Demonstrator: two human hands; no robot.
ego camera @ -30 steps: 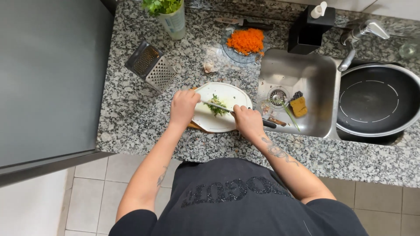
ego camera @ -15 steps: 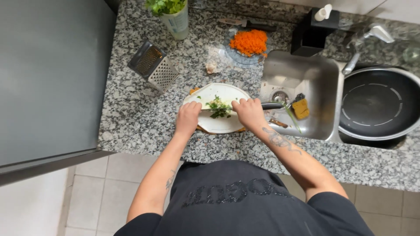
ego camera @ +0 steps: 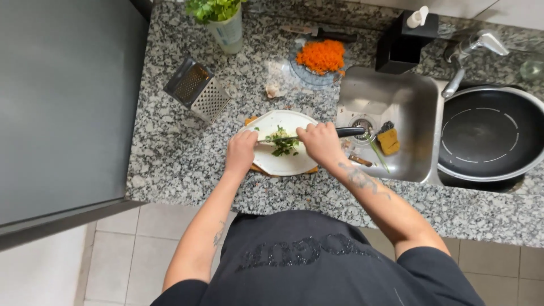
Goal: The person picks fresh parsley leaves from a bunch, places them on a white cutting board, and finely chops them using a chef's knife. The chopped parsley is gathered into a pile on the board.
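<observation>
Head view: right hand (ego camera: 322, 143) grips the knife (ego camera: 345, 132) over herbs (ego camera: 281, 143) on the white plate (ego camera: 283, 164), at 9 o'clock from the sink (ego camera: 391, 96). Left hand (ego camera: 241, 152), fingers curled, presses the plate's 9 o'clock rim. Risk: fingertips near the blade may be nicked if the plate slides.

My surface (ego camera: 187, 153) is speckled grey, black and white granite. White board (ego camera: 286, 164), chopped green herbs (ego camera: 282, 144) — the knife handle (ego camera: 350, 131) black. Grated carrot (ego camera: 321, 55) at one o'clock — bright orange; silver grater (ego camera: 198, 90) at eleven.

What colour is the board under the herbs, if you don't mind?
White, seen in the head view: the board.
</observation>
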